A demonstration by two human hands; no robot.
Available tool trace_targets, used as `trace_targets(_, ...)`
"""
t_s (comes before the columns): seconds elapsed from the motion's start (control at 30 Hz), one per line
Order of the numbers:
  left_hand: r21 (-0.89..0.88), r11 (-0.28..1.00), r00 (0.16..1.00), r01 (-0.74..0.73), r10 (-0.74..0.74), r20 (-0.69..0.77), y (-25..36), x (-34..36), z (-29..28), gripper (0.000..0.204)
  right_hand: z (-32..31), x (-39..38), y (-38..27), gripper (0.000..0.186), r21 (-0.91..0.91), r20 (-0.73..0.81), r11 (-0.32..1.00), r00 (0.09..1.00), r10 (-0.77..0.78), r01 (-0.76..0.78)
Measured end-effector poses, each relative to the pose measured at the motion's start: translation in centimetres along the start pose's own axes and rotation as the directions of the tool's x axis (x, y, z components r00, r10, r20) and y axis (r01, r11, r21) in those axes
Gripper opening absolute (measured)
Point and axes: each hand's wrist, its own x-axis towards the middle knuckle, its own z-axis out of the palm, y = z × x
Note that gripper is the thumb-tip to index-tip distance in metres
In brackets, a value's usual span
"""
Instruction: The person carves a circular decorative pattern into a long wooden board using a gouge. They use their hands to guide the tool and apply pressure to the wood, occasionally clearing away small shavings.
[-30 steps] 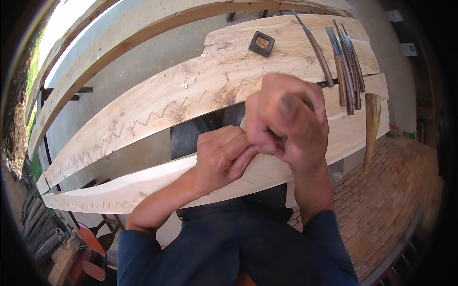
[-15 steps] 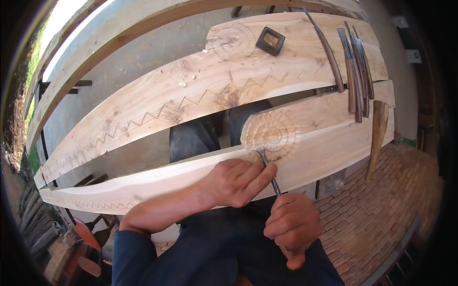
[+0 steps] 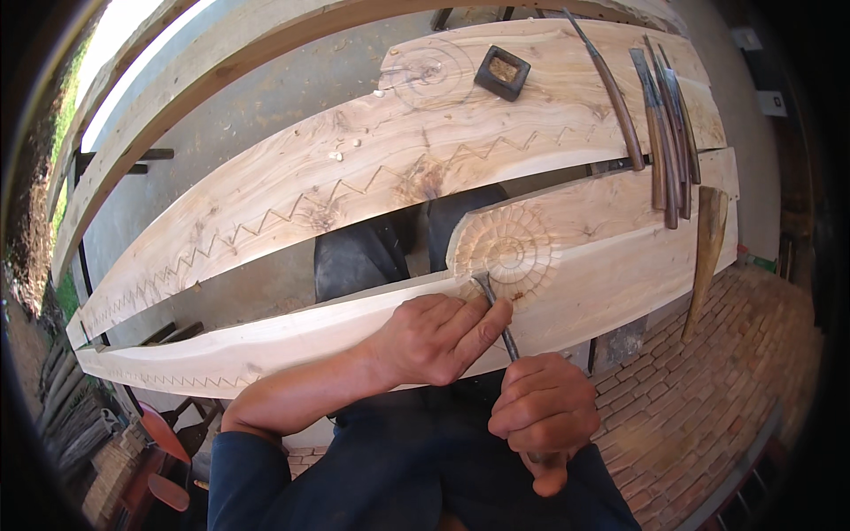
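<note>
A carving chisel (image 3: pixel 510 343) slants across the near wooden board (image 3: pixel 602 270), its flared metal tip on the lower left rim of a carved round rosette (image 3: pixel 513 252). My right hand (image 3: pixel 544 409) is closed around its handle, most of which the fist hides; the butt end shows below. Farther up, my left hand (image 3: pixel 443 336) lies on the board with its fingers curled against the metal shank close to the blade. Rings of small scooped cuts make up the rosette. A fine zigzag line runs along the board's narrow left end.
Beyond lies a second board (image 3: pixel 354 150) with a zigzag line, pencilled circles and wood chips. On it sit a small dark square box (image 3: pixel 502 73) and several long-handled chisels (image 3: pixel 660 133), some reaching over the gap. A wooden club (image 3: pixel 707 257) overhangs the near board's right edge. Brick paving (image 3: pixel 655 389) lies below.
Both hands keep their hold on the chisel, whose tip stays at the same spot on the rosette's rim. The whole view has shifted very slightly.
</note>
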Motion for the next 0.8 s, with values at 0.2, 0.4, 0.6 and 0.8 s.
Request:
trace_targets(0.2, -0.001, 1.000, 0.999, 0.027, -0.027, 0.031, 0.07, 0.38, -0.32, 0.040, -0.17, -0.53, 0.23, 0.069, 0.004, 0.005, 1.000, 1.000, 0.018, -0.018)
trace_targets(0.4, 0.009, 1.000, 1.000, 0.025, -0.025, 0.013, 0.11, 0.23, -0.11, 0.041, -0.10, -0.52, 0.21, 0.068, -0.006, -0.001, 1.000, 1.000, 0.019, -0.019)
trace_targets(0.6, -0.009, 1.000, 1.000, 0.028, -0.028, -0.001, 0.06, 0.17, -0.07, 0.044, -0.17, -0.52, 0.17, 0.065, -0.001, 0.009, 0.999, 0.999, 0.034, -0.034)
trace_targets(0.8, -0.002, 0.999, 0.999, 0.033, -0.033, 0.024, 0.00, 0.23, -0.17, 0.043, -0.25, -0.57, 0.23, 0.063, -0.005, 0.014, 0.999, 0.999, 0.035, -0.035)
